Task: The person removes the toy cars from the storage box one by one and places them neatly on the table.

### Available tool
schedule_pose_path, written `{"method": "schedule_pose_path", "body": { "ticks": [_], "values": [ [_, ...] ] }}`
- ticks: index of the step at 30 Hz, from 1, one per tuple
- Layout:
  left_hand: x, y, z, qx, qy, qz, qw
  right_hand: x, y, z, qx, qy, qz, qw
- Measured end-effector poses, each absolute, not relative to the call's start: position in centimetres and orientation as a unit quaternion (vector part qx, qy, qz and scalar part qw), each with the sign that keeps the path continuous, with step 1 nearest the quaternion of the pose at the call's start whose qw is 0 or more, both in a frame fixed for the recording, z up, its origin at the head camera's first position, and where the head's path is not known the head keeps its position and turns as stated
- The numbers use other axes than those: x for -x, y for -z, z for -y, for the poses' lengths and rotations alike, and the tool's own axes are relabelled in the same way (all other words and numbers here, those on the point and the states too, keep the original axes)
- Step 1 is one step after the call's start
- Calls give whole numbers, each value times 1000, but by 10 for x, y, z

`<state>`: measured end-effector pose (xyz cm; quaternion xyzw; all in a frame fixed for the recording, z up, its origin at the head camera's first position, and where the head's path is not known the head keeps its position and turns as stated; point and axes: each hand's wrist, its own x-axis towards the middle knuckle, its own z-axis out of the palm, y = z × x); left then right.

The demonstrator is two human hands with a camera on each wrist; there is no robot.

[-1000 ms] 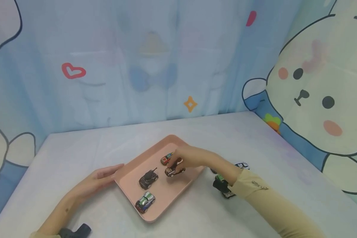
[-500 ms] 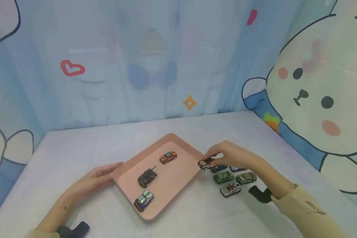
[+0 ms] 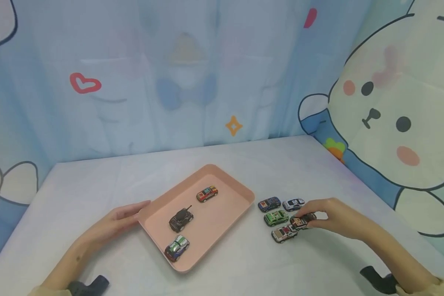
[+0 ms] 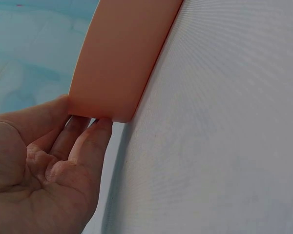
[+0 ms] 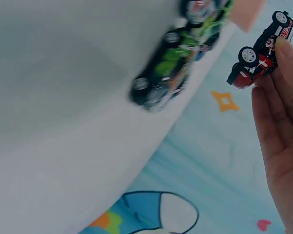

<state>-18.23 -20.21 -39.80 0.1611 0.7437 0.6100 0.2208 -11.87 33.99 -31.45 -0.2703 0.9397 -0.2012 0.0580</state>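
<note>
My left hand (image 3: pixel 114 224) holds the near-left corner of a pink tray (image 3: pixel 237 189), thumb at the rim and fingertips at the lower wall (image 4: pixel 122 58). Inside the tray are a red toy car (image 3: pixel 207 194), a black toy tank (image 3: pixel 181 219) and a green-and-white toy car (image 3: pixel 176 248). Right of the tray, my right hand (image 3: pixel 336 216) pinches a black toy car (image 3: pixel 299 222) between thumb and fingers; the right wrist view shows its wheels and red part (image 5: pixel 256 68). It hovers over the loose cars and hides one partly.
Beside the tray on the white table (image 3: pixel 244 263) sit a dark blue toy car (image 3: pixel 269 204), a white one (image 3: pixel 294 204), a green one (image 3: pixel 276 218) and a silver one (image 3: pixel 284 233). A printed curtain (image 3: pixel 185 90) hangs behind.
My right hand has lifted the black toy car out of the tray and carried it right, over the loose cars. My left hand stays at the tray's corner.
</note>
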Motion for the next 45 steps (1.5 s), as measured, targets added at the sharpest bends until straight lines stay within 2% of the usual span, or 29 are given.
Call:
{"method": "schedule_pose_path", "body": {
  "ticks": [5, 15, 33, 36, 39, 43, 45],
  "values": [
    [182, 398, 203, -173, -610, -742, 218, 107, 330, -358, 257, 196, -943, 77],
    [183, 398, 202, -166, -609, -742, 225, 104, 352, -373, 263, 192, -944, 62],
    [184, 399, 202, -174, -601, -748, 221, 104, 351, -370, 256, 175, -948, 73],
    [185, 399, 202, -179, -596, -750, 224, 101, 335, -362, 254, 160, -953, 49],
    [186, 397, 202, -182, -590, -755, 222, 106, 312, -342, 267, 154, -951, 2],
    [185, 397, 203, -177, -591, -756, 220, 126, 291, -299, 310, 163, -935, -51],
    [185, 397, 203, -174, -596, -752, 222, 141, 288, -275, 331, 169, -927, -51]
  ]
}}
